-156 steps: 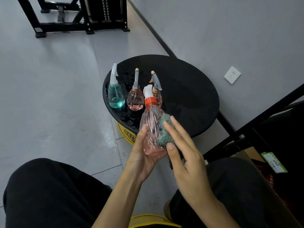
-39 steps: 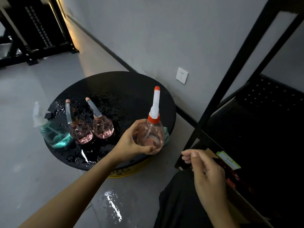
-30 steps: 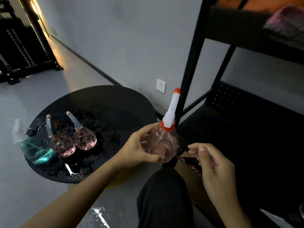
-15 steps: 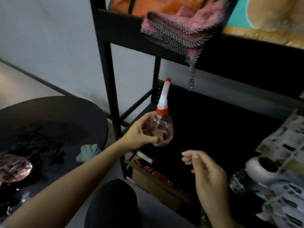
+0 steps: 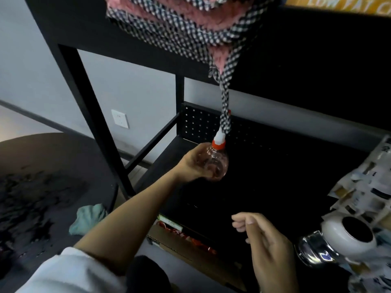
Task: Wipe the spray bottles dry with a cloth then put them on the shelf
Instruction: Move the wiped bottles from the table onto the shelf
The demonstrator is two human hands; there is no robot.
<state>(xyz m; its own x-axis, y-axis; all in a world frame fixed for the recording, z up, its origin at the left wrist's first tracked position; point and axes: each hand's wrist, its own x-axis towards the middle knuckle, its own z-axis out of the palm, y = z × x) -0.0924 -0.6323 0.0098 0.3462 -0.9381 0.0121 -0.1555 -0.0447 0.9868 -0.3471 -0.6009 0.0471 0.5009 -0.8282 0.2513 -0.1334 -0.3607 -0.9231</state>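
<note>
Plain storage corner, black metal shelving rack (image 5: 93,115) with perforated back panel (image 5: 201,121), folded checked cloths (image 5: 186,24) stacked above, cardboard box (image 5: 190,252) underneath, bare grey wall (image 5: 137,87) with a socket (image 5: 120,121)

1. The left hand (image 5: 190,166) grips the round pink spray bottle (image 5: 220,163) upright at the left end of the black shelf (image 5: 285,176).
2. The right hand (image 5: 268,246) hovers lower, fingers loosely curled, holding nothing.
3. A checked cloth strap (image 5: 225,111) hangs across the bottle's nozzle.
4. A green cloth (image 5: 88,217) lies on the wet counter (image 5: 42,166).
</note>
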